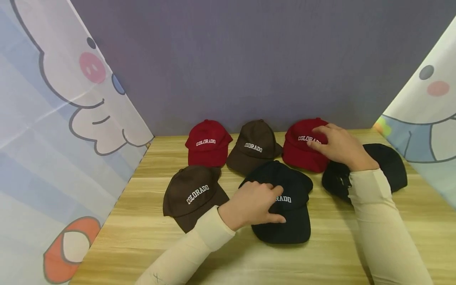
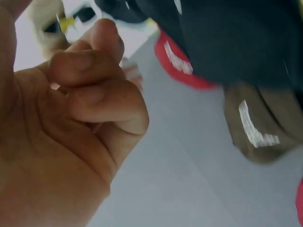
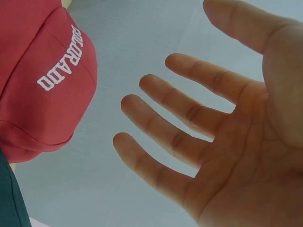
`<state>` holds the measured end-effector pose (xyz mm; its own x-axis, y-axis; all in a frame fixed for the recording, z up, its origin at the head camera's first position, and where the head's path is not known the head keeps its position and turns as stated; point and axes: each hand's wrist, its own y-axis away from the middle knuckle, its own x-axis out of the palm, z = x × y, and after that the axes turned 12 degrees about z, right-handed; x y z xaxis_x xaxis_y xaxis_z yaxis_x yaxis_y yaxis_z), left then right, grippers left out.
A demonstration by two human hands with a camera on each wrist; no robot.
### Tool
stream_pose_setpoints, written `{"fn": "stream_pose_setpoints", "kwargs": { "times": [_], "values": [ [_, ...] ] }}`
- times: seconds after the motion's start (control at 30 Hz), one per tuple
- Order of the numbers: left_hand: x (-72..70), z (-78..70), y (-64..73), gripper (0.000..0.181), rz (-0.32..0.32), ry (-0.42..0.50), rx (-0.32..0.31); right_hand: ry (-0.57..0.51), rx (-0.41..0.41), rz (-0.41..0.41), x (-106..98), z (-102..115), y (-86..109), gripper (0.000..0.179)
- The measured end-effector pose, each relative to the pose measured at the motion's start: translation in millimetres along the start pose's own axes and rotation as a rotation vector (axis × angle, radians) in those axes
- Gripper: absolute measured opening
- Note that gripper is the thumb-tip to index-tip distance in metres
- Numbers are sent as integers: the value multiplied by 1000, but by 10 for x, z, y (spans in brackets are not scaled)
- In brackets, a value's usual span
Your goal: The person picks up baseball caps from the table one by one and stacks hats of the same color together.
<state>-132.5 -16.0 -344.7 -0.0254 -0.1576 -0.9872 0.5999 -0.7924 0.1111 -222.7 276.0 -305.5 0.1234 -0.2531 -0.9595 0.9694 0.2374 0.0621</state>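
My left hand (image 1: 254, 204) hovers over a black baseball cap (image 1: 283, 229) at the front middle and hides part of its white lettering. Its fingers hang loosely bent and hold nothing; the left wrist view shows the bare palm (image 2: 52, 156). Over the right-hand red cap (image 1: 303, 156), my right hand (image 1: 340, 146) has spread, nearly straight fingers. In the right wrist view a gap shows between those fingers (image 3: 161, 120) and the red cap (image 3: 52, 90). Under my right wrist lies another black cap (image 1: 388, 166), turned with its strap and buckle showing.
A second red cap (image 1: 208, 152) and a brown cap (image 1: 254, 136) stand in the back row. Another brown cap (image 1: 185, 190) sits at front left. Behind the wooden table (image 1: 135, 241) rises a grey wall (image 1: 231, 59); patterned cloth panels (image 1: 32, 158) border both sides.
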Motion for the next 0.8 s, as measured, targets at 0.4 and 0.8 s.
{"fn": "stream_pose_setpoints", "kwargs": {
  "times": [0.4, 0.8],
  "values": [
    [294, -337, 204, 55, 34, -204, 80, 39, -50, -2, 38, 14, 82, 55],
    [371, -303, 301, 44, 9, -180, 86, 156, 24, 94, 220, -249, 427, 28]
  ]
}}
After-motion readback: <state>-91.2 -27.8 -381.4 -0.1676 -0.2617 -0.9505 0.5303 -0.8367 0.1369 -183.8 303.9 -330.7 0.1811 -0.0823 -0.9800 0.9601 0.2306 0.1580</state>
